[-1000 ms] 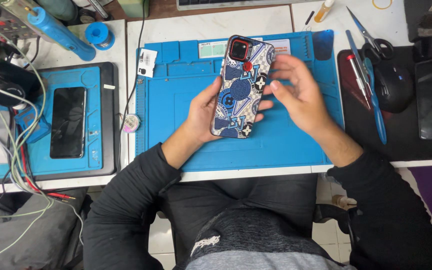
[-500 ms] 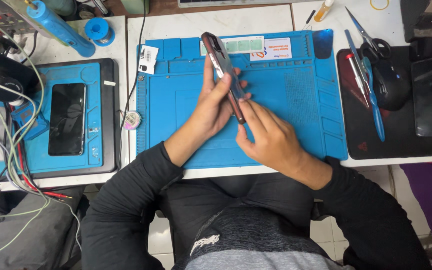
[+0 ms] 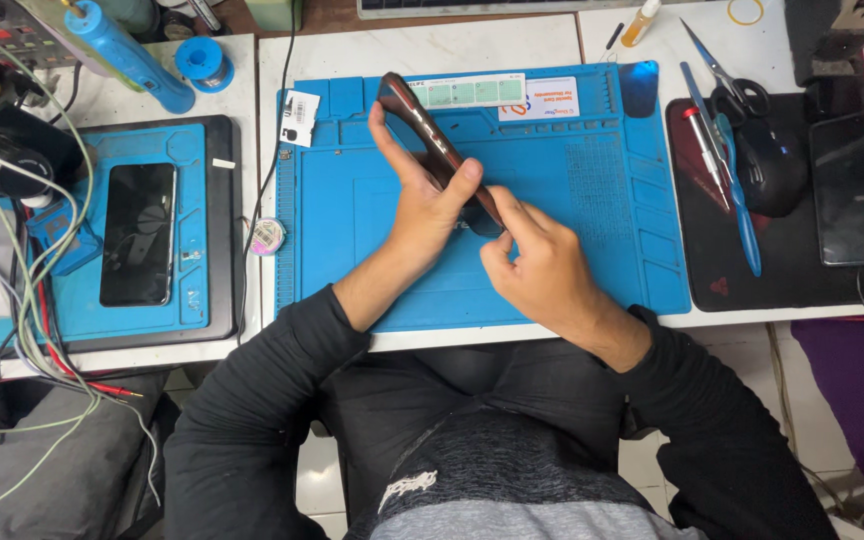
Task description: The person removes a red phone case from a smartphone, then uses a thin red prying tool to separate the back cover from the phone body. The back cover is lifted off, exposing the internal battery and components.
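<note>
A cased phone (image 3: pixel 430 138) is turned on edge above the blue work mat (image 3: pixel 572 200), so only its dark side and rim show. My left hand (image 3: pixel 422 205) grips it from below, thumb on the near edge and fingers behind. My right hand (image 3: pixel 537 265) pinches the phone's lower end with fingertips bunched at its corner. Both forearms in black sleeves reach in from the bottom.
A second phone (image 3: pixel 138 233) lies screen-up on a smaller blue mat at the left, beside a tangle of wires (image 3: pixel 22 290). A black pad (image 3: pixel 752 270) at the right carries scissors (image 3: pixel 717 68), a blue tool (image 3: pixel 737 195) and a mouse (image 3: pixel 767 165). A dark tablet (image 3: pixel 862 185) lies far right.
The phone went from showing its patterned back to standing on edge. My right hand slid from its upper side down to the lower end.
</note>
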